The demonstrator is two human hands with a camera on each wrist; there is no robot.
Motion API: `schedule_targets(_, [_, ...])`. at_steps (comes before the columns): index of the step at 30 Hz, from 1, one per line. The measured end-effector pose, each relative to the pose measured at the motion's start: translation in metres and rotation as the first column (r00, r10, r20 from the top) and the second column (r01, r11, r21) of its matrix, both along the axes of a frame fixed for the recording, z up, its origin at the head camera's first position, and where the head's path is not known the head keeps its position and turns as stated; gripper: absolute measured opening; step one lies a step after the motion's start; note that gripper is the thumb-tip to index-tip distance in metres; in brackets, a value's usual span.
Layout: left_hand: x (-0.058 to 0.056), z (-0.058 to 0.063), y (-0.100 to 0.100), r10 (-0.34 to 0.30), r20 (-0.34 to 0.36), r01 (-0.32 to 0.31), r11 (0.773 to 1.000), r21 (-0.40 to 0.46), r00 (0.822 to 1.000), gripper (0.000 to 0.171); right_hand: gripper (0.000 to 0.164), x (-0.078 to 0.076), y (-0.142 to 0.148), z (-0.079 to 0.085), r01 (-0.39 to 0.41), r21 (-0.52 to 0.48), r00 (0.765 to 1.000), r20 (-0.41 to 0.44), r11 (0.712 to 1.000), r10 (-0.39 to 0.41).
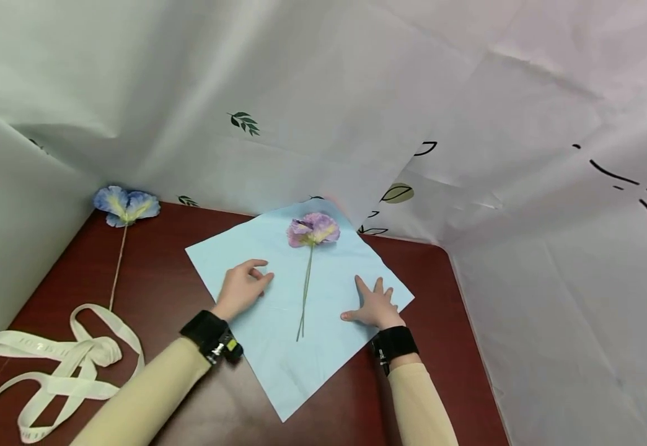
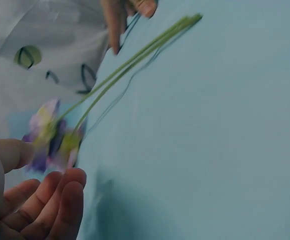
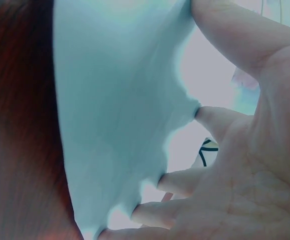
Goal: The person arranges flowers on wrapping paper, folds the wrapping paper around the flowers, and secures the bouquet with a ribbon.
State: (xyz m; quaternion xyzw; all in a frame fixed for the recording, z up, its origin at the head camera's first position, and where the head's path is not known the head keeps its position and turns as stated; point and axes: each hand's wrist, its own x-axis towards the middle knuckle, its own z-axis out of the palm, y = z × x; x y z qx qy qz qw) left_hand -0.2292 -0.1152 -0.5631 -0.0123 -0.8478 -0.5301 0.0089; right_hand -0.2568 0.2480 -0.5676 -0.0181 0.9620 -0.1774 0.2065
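A light blue sheet of wrapping paper [image 1: 290,378] lies on the table, one corner towards me. Two purple and yellow artificial flowers [image 1: 316,228] rest on it, their thin green stems [image 1: 306,285] crossing low down. Left of the stems, my left hand [image 1: 242,288] hovers with bent fingers and nothing in its grasp. In the left wrist view the purple blooms [image 2: 47,132] appear beyond its thumb and fingertips. My right hand [image 1: 378,306] is spread over the sheet's right part. The right wrist view shows its fingertips [image 3: 172,181] touching the paper [image 3: 110,110].
On the left lies a tangled cream ribbon [image 1: 80,387] with printed lettering. Behind it a blue and yellow flower [image 1: 125,205] reaches to the table's back edge. The dark red table [image 1: 435,347] is bordered by pale hanging sheets [image 1: 312,93] at the back and sides.
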Motion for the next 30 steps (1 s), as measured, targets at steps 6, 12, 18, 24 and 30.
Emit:
schedule_targets(6, [0.008,0.019,-0.082,0.092,-0.027,-0.094,0.992,-0.081,0.995,0.045,0.119,0.002,0.002,-0.002,-0.002,-0.007,0.999,-0.045,1.000,0.001])
schedule_targets(12, [0.025,0.022,-0.161,0.234,-0.080,-0.244,0.956,-0.160,0.969,0.042,0.115,0.015,-0.010,0.022,0.002,-0.025,0.999,-0.033,1.000,-0.003])
schedule_targets(18, [0.034,0.011,-0.213,0.399,-0.069,-0.403,0.880,-0.253,0.914,0.040,0.110,0.018,-0.013,0.030,-0.001,-0.010,1.000,-0.022,1.000,0.001])
schedule_targets(24, [0.036,0.002,-0.234,0.511,-0.011,-0.491,0.818,-0.301,0.859,0.043,0.111,0.009,-0.010,0.022,-0.010,0.010,1.000,-0.016,1.000,0.010])
schedule_targets(30, [0.036,-0.010,-0.237,0.526,0.074,-0.483,0.822,-0.301,0.847,0.051,0.116,0.006,-0.006,0.013,0.005,-0.019,1.000,-0.015,1.000,-0.005])
